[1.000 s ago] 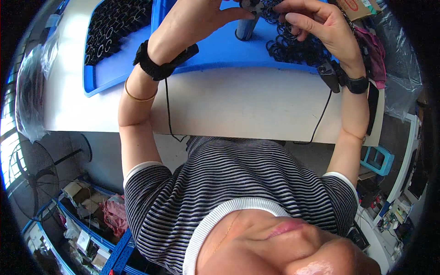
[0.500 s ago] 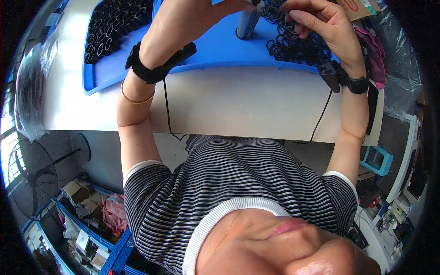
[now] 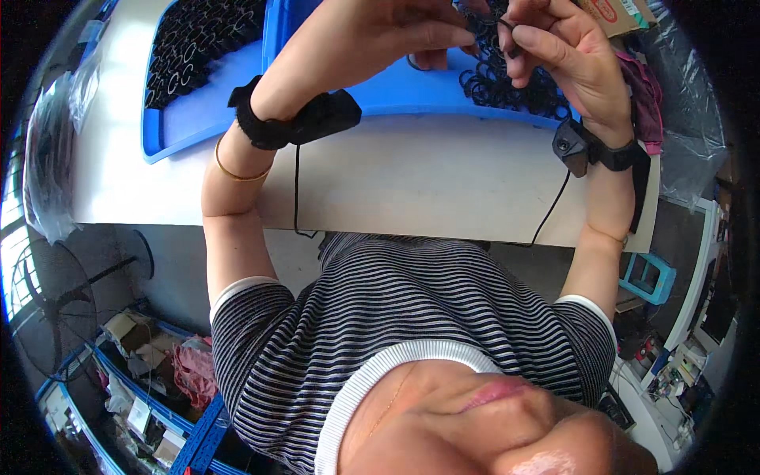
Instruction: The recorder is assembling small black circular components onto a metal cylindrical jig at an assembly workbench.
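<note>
My left hand (image 3: 380, 36) reaches across a blue tray (image 3: 412, 95) at the top, its fingertips pinched on black rubber rings at the edge of a loose ring pile (image 3: 507, 83). My right hand (image 3: 566, 51) hovers over the same pile, with thumb and forefinger shut on one small black ring (image 3: 508, 28). The two hands' fingertips nearly meet. A grey cylinder (image 3: 419, 59) stands in the tray, mostly hidden under my left hand. Each wrist carries a black strapped device with a cable.
A second blue tray (image 3: 170, 131) at the upper left holds several black rings laid in rows. The white table edge (image 3: 396, 229) runs in front of my striped shirt. Clear plastic bags lie at both sides, and a cardboard box (image 3: 613, 12) sits at the top right.
My left hand has slid right toward the right hand and now covers most of the grey cylinder. The right hand has stayed over the ring pile.
</note>
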The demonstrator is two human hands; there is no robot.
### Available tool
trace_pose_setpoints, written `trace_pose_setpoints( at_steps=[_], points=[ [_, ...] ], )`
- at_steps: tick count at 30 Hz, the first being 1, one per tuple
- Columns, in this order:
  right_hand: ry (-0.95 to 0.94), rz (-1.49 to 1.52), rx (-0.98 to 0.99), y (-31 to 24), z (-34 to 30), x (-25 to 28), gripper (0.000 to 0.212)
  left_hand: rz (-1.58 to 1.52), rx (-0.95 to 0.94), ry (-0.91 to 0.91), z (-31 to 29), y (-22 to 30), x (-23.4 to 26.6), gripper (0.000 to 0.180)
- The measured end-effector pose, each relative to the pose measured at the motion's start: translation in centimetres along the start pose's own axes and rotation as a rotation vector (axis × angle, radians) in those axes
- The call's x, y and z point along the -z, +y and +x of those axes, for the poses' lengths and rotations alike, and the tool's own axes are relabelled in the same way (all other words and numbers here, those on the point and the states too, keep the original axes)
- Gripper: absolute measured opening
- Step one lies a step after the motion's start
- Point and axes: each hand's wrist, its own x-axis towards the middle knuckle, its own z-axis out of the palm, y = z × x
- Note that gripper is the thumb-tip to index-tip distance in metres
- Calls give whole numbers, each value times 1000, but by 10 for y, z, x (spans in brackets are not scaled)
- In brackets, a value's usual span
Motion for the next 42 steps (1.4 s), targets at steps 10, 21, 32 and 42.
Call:
trace_pose_setpoints(
  at_steps=[10,21,32,42],
  points=[
    [41,-160,10,-2,2,-3,22,-155,-86,-50,4,-22,7,23],
    [57,-227,87,6,7,1,25,394,-479,121,3,-14,-1,53],
    [83,-155,64,4,6,-2,33,606,-489,190,1,0,7,46],
    [60,-262,-57,8,12,8,45,662,-345,188,7,-12,10,43]
  ],
)
